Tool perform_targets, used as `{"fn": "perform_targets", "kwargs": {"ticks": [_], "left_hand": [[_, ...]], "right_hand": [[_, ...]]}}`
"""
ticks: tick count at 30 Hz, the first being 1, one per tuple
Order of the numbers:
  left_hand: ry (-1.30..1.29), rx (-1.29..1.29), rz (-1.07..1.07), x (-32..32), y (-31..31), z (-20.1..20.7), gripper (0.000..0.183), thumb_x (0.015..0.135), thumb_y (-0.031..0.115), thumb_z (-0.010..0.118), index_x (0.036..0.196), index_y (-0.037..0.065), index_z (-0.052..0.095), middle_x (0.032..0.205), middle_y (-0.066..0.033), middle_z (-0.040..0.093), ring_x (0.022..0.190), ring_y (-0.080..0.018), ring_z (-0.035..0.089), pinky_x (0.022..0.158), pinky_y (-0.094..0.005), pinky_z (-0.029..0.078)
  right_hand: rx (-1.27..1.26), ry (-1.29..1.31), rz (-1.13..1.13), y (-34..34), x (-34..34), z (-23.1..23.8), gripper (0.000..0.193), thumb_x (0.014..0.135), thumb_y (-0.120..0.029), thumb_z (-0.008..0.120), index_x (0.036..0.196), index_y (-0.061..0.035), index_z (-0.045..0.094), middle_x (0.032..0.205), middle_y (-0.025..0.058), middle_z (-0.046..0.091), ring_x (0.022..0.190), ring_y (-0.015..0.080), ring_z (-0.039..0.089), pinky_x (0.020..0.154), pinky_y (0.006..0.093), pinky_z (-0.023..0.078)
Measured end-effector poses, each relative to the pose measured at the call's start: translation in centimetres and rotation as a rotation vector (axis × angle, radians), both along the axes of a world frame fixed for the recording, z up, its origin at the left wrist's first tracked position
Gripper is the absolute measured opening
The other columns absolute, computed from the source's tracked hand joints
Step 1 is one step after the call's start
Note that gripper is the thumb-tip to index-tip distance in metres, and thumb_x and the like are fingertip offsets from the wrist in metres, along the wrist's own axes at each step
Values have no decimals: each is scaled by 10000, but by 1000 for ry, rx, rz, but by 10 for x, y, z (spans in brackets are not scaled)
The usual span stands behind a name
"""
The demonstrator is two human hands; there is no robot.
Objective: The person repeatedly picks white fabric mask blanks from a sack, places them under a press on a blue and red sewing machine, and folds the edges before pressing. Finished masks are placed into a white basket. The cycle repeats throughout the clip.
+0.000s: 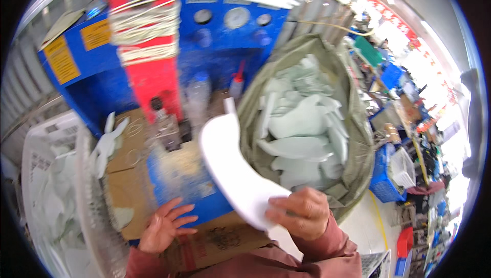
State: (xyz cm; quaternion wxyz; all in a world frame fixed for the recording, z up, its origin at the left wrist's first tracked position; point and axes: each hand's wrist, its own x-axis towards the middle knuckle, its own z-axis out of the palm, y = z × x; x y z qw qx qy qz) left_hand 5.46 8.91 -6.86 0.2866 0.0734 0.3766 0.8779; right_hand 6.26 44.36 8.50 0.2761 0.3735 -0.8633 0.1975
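Right hand (pixel 302 213) holds curved white piece (pixel 228 167), apparently pinched.

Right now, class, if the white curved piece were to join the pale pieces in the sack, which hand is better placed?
The right hand, I'd judge: its grip is on the white curved piece and it is nearer the sack. The left hand is open and looks empty.
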Motion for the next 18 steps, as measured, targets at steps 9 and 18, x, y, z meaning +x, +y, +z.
{"fn": "perform_targets", "kwargs": {"ticks": [9, 18], "left_hand": [[-205, 200, 380, 27, -20, -14, 885, 1002, 713, 468, 1545, 16, 430, 1499, -143, 548, 1343, -295, 557, 1137, -467, 440], [-154, -260, 510, 18, -36, 0, 466, 1001, -12, 585, 1461, -39, 512, 1333, -134, 666, 1207, -234, 666, 1042, -377, 538]], "right_hand": [[151, -185, 237, -43, -10, -55, 419, 760, -123, 714, 1176, -74, 705, 1282, 96, 642, 1082, 265, 657, 916, 382, 570], [-342, -546, 50, -49, -27, -111, 367, 978, -91, 660, 1330, 8, 637, 1389, 197, 602, 1156, 318, 668, 960, 379, 556]]}}
